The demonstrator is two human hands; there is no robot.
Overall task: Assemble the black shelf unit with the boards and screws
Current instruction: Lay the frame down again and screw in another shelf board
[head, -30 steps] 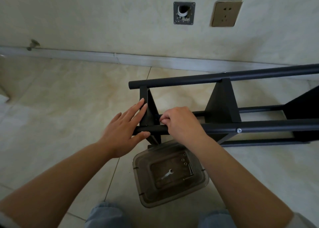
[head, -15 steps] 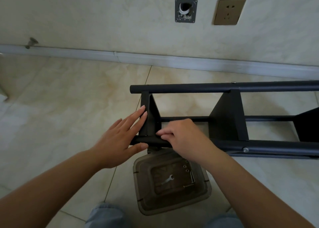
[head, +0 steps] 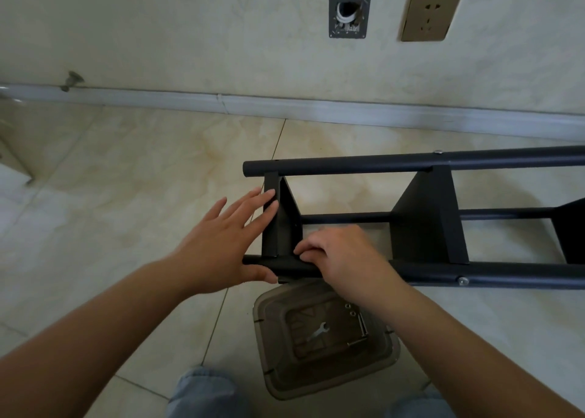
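Note:
The black shelf unit lies on its side on the tiled floor, its far tube [head: 348,166] and near tube [head: 506,275] running off to the right. Black boards cross between the tubes: an end board [head: 280,228] and a second board [head: 427,218]. My left hand [head: 218,243] lies flat with straight fingers against the end board, thumb at the near tube's end. My right hand [head: 345,256] curls over the near tube right beside the end board; its fingertips hide the joint. A silver screw head [head: 462,280] shows on the near tube.
A translucent brown container [head: 275,354] sits on the floor just below the hands, holding a small wrench [head: 318,333], a few screws [head: 349,308] and a hex key [head: 364,324]. My knees are at the bottom edge. The wall and baseboard [head: 285,104] run behind the unit.
The shelf unit has come down from a tilted pose to lie level on the floor. Both hands stayed at its left end, moving down with it.

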